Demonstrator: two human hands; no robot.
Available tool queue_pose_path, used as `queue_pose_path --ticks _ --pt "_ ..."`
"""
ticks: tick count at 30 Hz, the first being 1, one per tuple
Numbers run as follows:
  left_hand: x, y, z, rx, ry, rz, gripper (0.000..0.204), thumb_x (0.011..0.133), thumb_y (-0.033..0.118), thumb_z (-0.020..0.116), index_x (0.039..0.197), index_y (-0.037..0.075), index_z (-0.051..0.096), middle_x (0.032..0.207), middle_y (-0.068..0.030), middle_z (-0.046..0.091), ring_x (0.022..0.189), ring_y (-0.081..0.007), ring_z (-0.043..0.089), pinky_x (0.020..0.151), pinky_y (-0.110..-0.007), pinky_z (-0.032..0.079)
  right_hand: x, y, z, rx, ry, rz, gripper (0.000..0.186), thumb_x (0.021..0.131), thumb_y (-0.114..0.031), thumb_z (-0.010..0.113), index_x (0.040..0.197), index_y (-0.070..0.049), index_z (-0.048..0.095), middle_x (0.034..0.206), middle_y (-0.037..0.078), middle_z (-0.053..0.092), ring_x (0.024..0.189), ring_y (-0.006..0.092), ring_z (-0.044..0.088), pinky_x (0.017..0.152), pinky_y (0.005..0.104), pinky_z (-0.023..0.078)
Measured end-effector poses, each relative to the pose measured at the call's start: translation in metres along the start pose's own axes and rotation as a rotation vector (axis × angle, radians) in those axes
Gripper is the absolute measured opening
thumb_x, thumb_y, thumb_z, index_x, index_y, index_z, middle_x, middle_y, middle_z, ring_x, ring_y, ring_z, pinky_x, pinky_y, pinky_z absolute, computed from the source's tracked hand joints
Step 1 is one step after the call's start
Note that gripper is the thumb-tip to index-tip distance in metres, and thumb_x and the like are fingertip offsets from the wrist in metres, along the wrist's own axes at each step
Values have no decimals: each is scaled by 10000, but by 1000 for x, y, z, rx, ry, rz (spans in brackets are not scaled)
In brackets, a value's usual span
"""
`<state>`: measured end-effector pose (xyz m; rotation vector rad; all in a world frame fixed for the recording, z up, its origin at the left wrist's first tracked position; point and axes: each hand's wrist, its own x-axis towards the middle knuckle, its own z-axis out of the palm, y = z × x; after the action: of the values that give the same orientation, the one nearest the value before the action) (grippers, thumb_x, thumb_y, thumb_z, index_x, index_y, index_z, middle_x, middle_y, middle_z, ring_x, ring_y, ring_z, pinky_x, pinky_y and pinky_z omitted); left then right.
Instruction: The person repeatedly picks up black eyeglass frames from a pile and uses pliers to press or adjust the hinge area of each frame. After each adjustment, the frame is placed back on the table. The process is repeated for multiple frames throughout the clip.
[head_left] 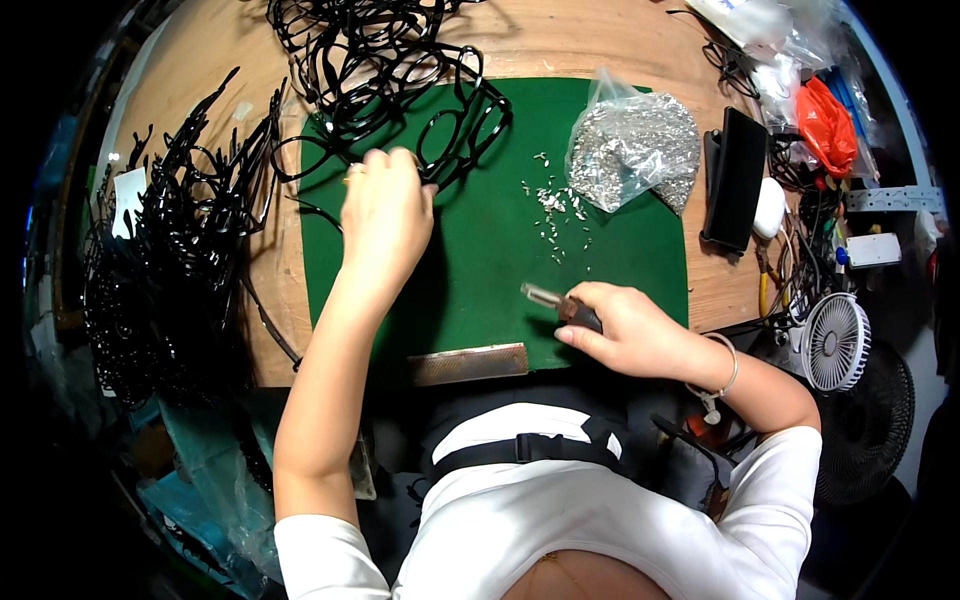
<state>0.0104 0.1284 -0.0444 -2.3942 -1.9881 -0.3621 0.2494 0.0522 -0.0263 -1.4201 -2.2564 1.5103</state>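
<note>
Curling left fingers (400,160) beside black eyeglass frames (385,95), unclear if pinching any, far left over the green mat (480,250); pinching a dark-handled tool (573,311) in right fingers (591,291), near right.

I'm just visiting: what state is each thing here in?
Left hand: fingers bent, at the glasses frames
Right hand: closed around a tool
Tool: held, metal end pointing left
Glasses frames: heaped, tangled
Green mat: lying flat
Small silvery pieces: scattered loose
Clear bag: filled
Red bag: crumpled
White fan: upright; running or not, unclear
</note>
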Motion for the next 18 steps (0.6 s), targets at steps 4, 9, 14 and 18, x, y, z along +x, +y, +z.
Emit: queue_pose_path --ticks 4,9,14,18 --pt "0 4 -17 -502 62 -100 161 817 160 558 824 0 568 714 -140 583 692 -277 563 653 -334 448 -18 6 -3 -10 17 0 258 781 -200 590 903 19 529 821 192 551 783 345 549 691 396 438" --pt "12 -5 -61 -1388 61 -225 271 906 260 451 813 29 557 716 -33 571 653 -94 521 667 -247 434 -19 24 -21 -148 269 -3 162 726 -79 591 847 -6 513 768 168 536 742 341 547 641 395 435" --pt "-15 10 -80 -2137 -75 -46 234 921 195 329 983 7 456 1000 -215 577 487 -151 518 761 -331 486 14 38 -14 -358 346 -195 177 685 -14 591 844 -12 515 756 143 533 740 329 546 649 400 442" --pt "-62 23 -99 -2252 -55 -81 478 805 44 506 1198 -9 240 1003 -278 553 468 -196 553 687 -369 523 14 42 -13 -316 361 -165 184 674 -22 604 837 -15 518 755 133 531 733 319 547 651 395 445"
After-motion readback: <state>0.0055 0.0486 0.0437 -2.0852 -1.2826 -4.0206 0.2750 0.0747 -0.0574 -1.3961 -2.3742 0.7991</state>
